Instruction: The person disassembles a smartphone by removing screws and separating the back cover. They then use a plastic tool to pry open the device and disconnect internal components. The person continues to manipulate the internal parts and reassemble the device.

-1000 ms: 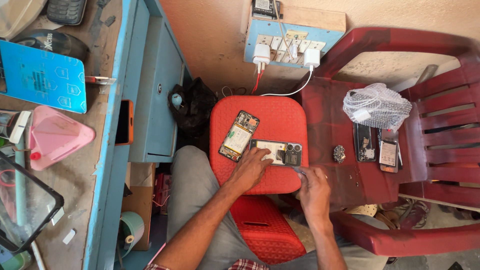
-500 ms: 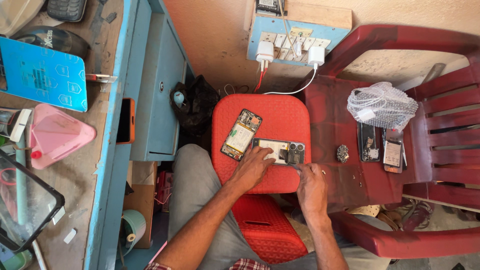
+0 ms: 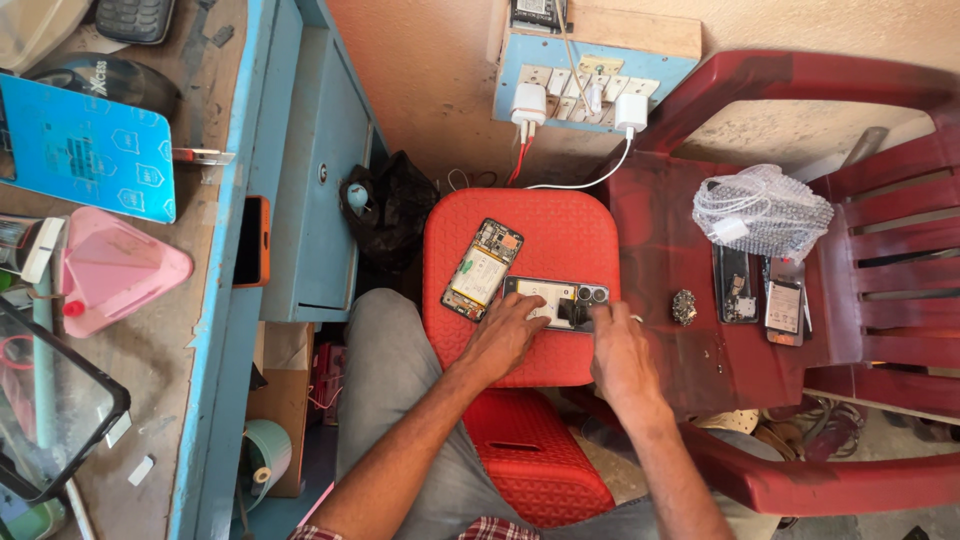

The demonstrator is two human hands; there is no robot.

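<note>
Sliding right hand (image 3: pixel 620 355) up onto phone (image 3: pixel 556 302).

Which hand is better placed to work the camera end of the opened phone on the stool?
Right, probably. The right hand sits at the camera end of the opened phone; the left hand lies across its other half, steadying it.

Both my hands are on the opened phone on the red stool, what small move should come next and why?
Probably keep the left hand pressing the opened phone flat while the right hand works at its camera end, since the phone lies loose on the red stool.
</note>
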